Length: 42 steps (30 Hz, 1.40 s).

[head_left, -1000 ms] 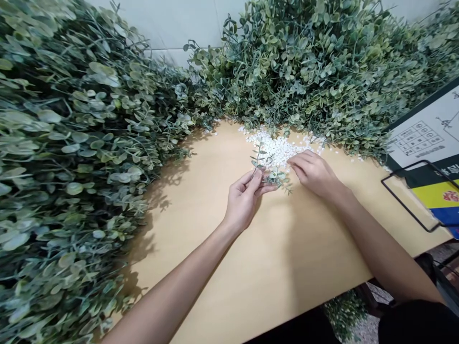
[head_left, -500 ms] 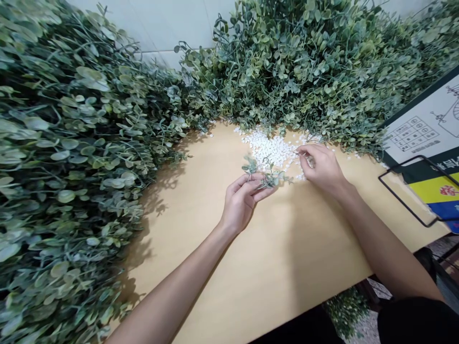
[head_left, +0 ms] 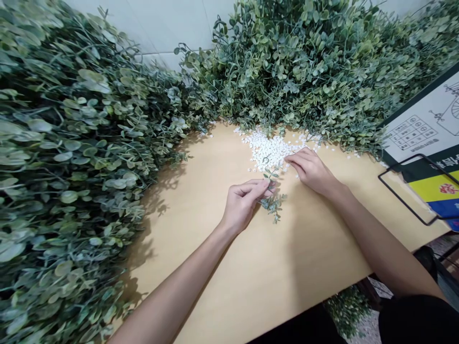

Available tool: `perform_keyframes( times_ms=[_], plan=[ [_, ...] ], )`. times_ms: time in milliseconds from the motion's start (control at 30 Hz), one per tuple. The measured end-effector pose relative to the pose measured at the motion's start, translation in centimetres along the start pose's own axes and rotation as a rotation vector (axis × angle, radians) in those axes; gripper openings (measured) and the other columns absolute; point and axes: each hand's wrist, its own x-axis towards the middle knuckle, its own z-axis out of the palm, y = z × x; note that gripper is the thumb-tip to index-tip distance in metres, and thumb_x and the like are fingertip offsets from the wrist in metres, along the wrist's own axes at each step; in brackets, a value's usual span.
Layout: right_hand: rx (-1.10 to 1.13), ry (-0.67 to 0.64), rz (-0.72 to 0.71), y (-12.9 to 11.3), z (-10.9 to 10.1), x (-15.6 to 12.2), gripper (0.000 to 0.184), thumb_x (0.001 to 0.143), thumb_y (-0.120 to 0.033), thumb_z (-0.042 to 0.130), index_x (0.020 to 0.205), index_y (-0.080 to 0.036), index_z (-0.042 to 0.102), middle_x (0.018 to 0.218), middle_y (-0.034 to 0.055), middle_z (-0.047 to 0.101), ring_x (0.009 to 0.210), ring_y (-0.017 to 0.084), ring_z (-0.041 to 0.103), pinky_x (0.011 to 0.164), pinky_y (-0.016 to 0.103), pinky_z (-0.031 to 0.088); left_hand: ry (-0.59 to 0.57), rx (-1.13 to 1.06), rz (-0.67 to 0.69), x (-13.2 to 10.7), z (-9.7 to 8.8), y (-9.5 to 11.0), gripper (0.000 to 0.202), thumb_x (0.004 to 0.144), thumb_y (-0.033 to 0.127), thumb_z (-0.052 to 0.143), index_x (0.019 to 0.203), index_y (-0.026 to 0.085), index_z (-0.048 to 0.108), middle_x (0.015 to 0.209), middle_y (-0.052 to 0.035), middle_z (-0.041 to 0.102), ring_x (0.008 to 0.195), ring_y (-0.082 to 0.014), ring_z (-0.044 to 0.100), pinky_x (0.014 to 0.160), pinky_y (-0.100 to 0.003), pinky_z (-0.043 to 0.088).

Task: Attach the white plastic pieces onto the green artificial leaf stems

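My left hand (head_left: 245, 203) is closed in a pinch on a leafy green sprig (head_left: 273, 204), which looks artificial. Part of the sprig sticks up past the fingertips and the bushier part hangs below them. Just right of it, my right hand (head_left: 311, 171) has its thumb and fingers pressed together at the near right edge of a heap of small white pieces (head_left: 267, 145). Whatever lies in that pinch is too small to make out. The white pieces are spread loosely over the light wooden table (head_left: 229, 277).
Dense piles of green foliage (head_left: 71, 167) line the left side, with more foliage (head_left: 287, 71) along the back by the wall. At the right stand a printed board (head_left: 419, 129) and a black wire frame (head_left: 405, 200). More greenery (head_left: 346, 310) is below the table's front edge.
The sprig has turned in my left hand, so its bushy part now hangs below the fingers. My right hand has moved left, closer to the left one.
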Motion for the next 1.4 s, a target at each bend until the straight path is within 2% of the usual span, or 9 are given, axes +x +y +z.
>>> perform_keyframes(
  times_ms=[200, 367, 500, 667, 800, 900, 1033, 1167, 1400],
  plan=[
    [0.104, 0.125, 0.019, -1.0, -0.8, 0.5, 0.025, 0.104, -0.017, 0.050, 0.114, -0.019, 0.073, 0.106, 0.0122, 0.076, 0.100, 0.026, 0.067, 0.096, 0.043, 0.053, 0.032, -0.076, 0.030, -0.3, 0.3, 0.0, 0.057, 0.066, 0.027, 0.097, 0.049, 0.017, 0.044, 0.063, -0.0001, 0.062, 0.091, -0.0264, 0.079, 0.084, -0.034, 0.059],
    [0.424, 0.251, 0.236, -2.9, -1.0, 0.9, 0.013, 0.099, -0.023, 0.062, 0.108, -0.022, 0.071, 0.104, 0.0069, 0.074, 0.092, 0.020, 0.070, 0.085, 0.035, 0.058, 0.042, -0.113, -0.039, -0.3, 0.2, 0.2, 0.057, 0.075, 0.043, 0.091, 0.055, 0.018, 0.044, 0.067, -0.0028, 0.067, 0.093, -0.0294, 0.080, 0.090, -0.043, 0.064],
    [0.780, 0.228, 0.406, -4.1, -0.4, 1.1, 0.018, 0.094, -0.031, 0.071, 0.110, -0.021, 0.070, 0.110, 0.0067, 0.073, 0.101, 0.020, 0.071, 0.094, 0.034, 0.058, 0.023, -0.089, -0.008, -0.3, 0.3, 0.1, 0.062, 0.073, 0.036, 0.093, 0.052, 0.017, 0.038, 0.063, -0.0014, 0.062, 0.097, -0.0313, 0.080, 0.093, -0.043, 0.065],
    [1.030, 0.163, 0.478, -5.1, -0.5, 1.5, 0.024, 0.089, -0.035, 0.080, 0.105, -0.020, 0.070, 0.101, 0.0048, 0.073, 0.098, 0.016, 0.070, 0.092, 0.030, 0.057, 0.030, -0.137, -0.033, -0.2, 0.2, 0.2, 0.044, 0.070, 0.029, 0.096, 0.078, 0.019, 0.054, 0.070, 0.0034, 0.068, 0.094, -0.0285, 0.082, 0.099, -0.047, 0.063],
    [1.120, 0.146, 0.517, -5.4, -0.9, 1.6, 0.032, 0.084, -0.038, 0.085, 0.105, -0.020, 0.069, 0.097, 0.0028, 0.070, 0.085, 0.013, 0.066, 0.076, 0.025, 0.057, -0.016, -0.146, -0.080, 0.0, 0.0, 0.2, 0.047, 0.072, 0.026, 0.094, 0.111, 0.019, 0.068, 0.094, -0.0060, 0.079, 0.097, -0.0288, 0.081, 0.094, -0.044, 0.064],
    [1.193, 0.118, 0.545, -5.5, -1.0, 1.6, 0.040, 0.078, -0.038, 0.091, 0.105, -0.021, 0.068, 0.099, 0.0031, 0.070, 0.085, 0.014, 0.066, 0.074, 0.026, 0.059, -0.044, -0.105, -0.085, 0.0, -0.1, 0.0, 0.043, 0.072, 0.027, 0.093, 0.110, 0.016, 0.074, 0.101, -0.0090, 0.079, 0.092, -0.0258, 0.080, 0.083, -0.037, 0.066],
    [1.247, 0.092, 0.537, -5.5, -0.9, 1.5, 0.046, 0.071, -0.032, 0.095, 0.107, -0.021, 0.068, 0.102, 0.0037, 0.072, 0.094, 0.015, 0.070, 0.088, 0.029, 0.061, -0.017, -0.068, -0.048, 0.1, -0.3, -0.5, 0.040, 0.074, 0.030, 0.093, 0.109, 0.017, 0.077, 0.086, -0.0026, 0.075, 0.074, -0.0134, 0.073, 0.072, -0.026, 0.062],
    [1.255, 0.078, 0.528, -5.6, -0.8, 1.5, 0.047, 0.070, -0.031, 0.096, 0.106, -0.021, 0.069, 0.101, 0.0032, 0.074, 0.096, 0.016, 0.071, 0.099, 0.033, 0.059, 0.043, -0.080, -0.067, 0.2, -0.2, -0.5, 0.042, 0.072, 0.035, 0.094, 0.106, 0.017, 0.077, 0.078, -0.0001, 0.072, 0.066, -0.0109, 0.068, 0.070, -0.025, 0.059],
    [1.273, 0.031, 0.529, -6.1, -0.8, 1.3, 0.045, 0.068, -0.030, 0.097, 0.101, -0.021, 0.069, 0.097, 0.0021, 0.074, 0.090, 0.015, 0.071, 0.093, 0.031, 0.061, 0.047, 0.022, -0.017, 0.2, -0.2, -0.4, 0.030, 0.078, 0.042, 0.089, 0.087, 0.017, 0.075, 0.068, 0.0003, 0.065, 0.061, -0.0103, 0.059, 0.059, -0.021, 0.048]
  ],
)
